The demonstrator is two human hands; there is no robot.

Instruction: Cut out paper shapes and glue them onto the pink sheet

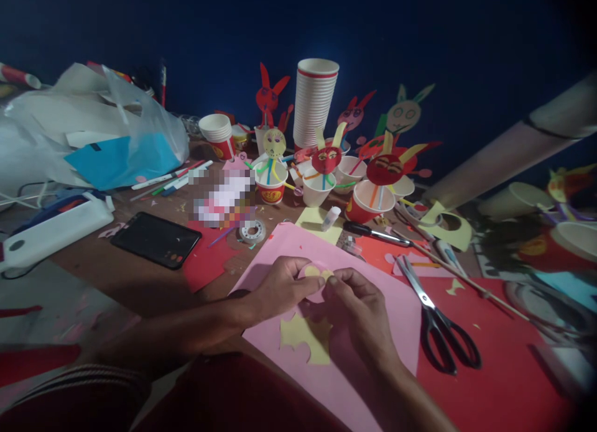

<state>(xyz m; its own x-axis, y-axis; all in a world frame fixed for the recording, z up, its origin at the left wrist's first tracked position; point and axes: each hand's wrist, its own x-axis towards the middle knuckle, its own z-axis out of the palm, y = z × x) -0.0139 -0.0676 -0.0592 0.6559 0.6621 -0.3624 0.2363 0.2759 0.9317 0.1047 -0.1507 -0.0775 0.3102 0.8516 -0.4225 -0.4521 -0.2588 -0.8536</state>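
Note:
Over a large pink sheet [392, 295], my left hand [290, 286] pinches a round pink paper piece [314, 295] between thumb and fingers. Small yellow paper pieces [313, 271] lie against the face of that round piece. My right hand [359, 295] is closed at its right edge, with thumb and fingertips on a yellow piece. Beneath the hands, a yellow paper scrap [298, 339] with curved cut-outs rests on the pink sheet. Black-handled scissors [426, 304] lie to the right, blades partly apart.
Paper cups with rabbit-like paper faces [326, 160] stand behind the sheet, near a tall cup stack [316, 102]. A phone [156, 239], a tape roll [252, 232] and a white power strip [56, 230] lie left. A glue stick [331, 218] and black marker [377, 233] are behind the hands.

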